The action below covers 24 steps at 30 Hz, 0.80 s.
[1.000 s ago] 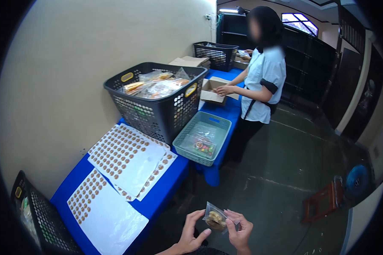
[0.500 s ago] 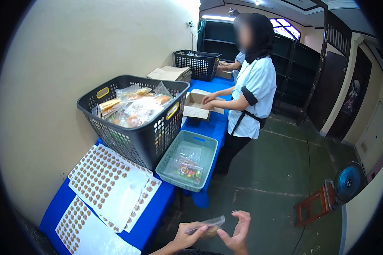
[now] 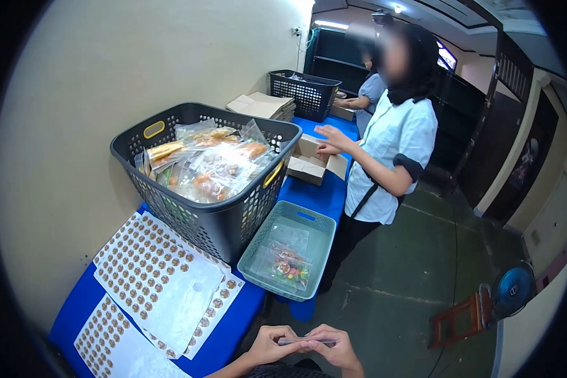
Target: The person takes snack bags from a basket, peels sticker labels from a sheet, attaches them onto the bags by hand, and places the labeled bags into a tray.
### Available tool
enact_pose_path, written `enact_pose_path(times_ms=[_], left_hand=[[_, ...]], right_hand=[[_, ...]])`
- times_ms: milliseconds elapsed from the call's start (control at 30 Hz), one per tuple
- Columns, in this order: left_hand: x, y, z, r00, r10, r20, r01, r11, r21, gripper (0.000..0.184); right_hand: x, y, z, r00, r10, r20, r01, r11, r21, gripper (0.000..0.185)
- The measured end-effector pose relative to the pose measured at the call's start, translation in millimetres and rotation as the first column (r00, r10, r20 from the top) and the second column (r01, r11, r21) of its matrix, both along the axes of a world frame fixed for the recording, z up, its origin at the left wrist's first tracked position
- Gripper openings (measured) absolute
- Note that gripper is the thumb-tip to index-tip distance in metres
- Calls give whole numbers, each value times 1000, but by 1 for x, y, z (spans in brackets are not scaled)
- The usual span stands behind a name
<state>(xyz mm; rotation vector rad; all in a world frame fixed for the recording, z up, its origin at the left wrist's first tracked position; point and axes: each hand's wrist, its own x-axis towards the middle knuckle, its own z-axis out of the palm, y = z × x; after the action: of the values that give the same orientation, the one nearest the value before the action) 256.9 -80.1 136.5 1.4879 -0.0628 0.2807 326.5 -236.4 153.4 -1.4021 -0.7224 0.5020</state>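
Observation:
At the bottom of the view, my left hand [image 3: 272, 345] and my right hand [image 3: 335, 348] meet around a small clear plastic bag [image 3: 290, 341]. Fingers and thumbs of both hands pinch its edge, which is seen nearly edge-on. My hands hide most of the bag, so its contents cannot be made out. Left of my hands, sheets of round brown stickers [image 3: 148, 268] lie overlapping on the blue-covered table [image 3: 242, 315]. Part of the top sheet is bare where stickers are gone. A green plastic tray [image 3: 326, 255] beyond my hands holds a few clear bags with colourful contents.
A large black basket [image 3: 217, 214] full of bagged items stands against the wall. Behind it are stacked flat cardboard [image 3: 261, 106] and another black basket [image 3: 296, 94]. A co-worker [image 3: 390, 132] stands by an open cardboard box [image 3: 309, 165], another person beyond. A fan [image 3: 513, 288] sits on a wooden stool.
My right hand, spread apart from the bag before, has closed onto it beside my left. The bag has turned edge-on. The co-worker has lifted a hand from the box. The view has shifted slightly.

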Motion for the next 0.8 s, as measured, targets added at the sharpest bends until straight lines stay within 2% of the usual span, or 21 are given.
enact_pose_path(times_ms=[100, 167, 200, 300, 367, 467, 500, 533, 600, 633, 667, 733, 800], left_hand=[[1, 9, -3, 1000, -8, -26, 9, 999, 40, 15], [-1, 12, 7, 986, 71, -152, -78, 996, -35, 12], [-1, 14, 7, 984, 90, -154, -96, 995, -32, 12], [-3, 23, 6, 975, 184, -126, -176, 982, 69, 13], [-4, 27, 4, 969, 246, -19, -243, 966, 85, 13], [-7, 34, 10, 960, 275, 59, -281, 952, 125, 11], [-8, 36, 11, 952, 298, 73, -306, 936, 171, 8], [-8, 37, 12, 939, 336, 72, -344, 922, 177, 8], [-6, 36, 10, 858, 509, -72, -488, 850, 196, 7], [-5, 37, 5, 832, 552, -47, -544, 830, 123, 7], [-5, 37, 7, 812, 582, -42, -573, 809, 130, 7], [-4, 36, 12, 707, 707, -15, -704, 702, -110, 8], [-6, 34, 11, 643, 766, -21, -761, 635, -134, 8]], right_hand=[[9, 7, 0, 994, 62, 90, -60, 998, -16, 11], [15, 10, 4, 992, 123, -19, -123, 992, 22, 12], [18, 14, 5, 990, 141, -21, -141, 990, 25, 12], [29, 29, 7, 974, 225, 21, -225, 974, -3, 12], [36, 42, 4, 971, 195, 138, -192, 981, -40, 9], [51, 54, 2, 967, 250, 54, -250, 968, -10, 6], [56, 62, 2, 953, 273, 129, -280, 959, 41, 5], [61, 69, 3, 942, 311, 128, -319, 947, 46, 5], [71, 81, 3, 939, 341, 44, -343, 938, 50, 5], [76, 89, 1, 932, 361, 26, -362, 931, 46, 6], [81, 95, -4, 919, 393, 29, -394, 918, 54, 6], [94, 107, -13, 907, 399, 133, -404, 915, 16, 6], [105, 117, -7, 856, 487, 176, -501, 864, 47, 7]])
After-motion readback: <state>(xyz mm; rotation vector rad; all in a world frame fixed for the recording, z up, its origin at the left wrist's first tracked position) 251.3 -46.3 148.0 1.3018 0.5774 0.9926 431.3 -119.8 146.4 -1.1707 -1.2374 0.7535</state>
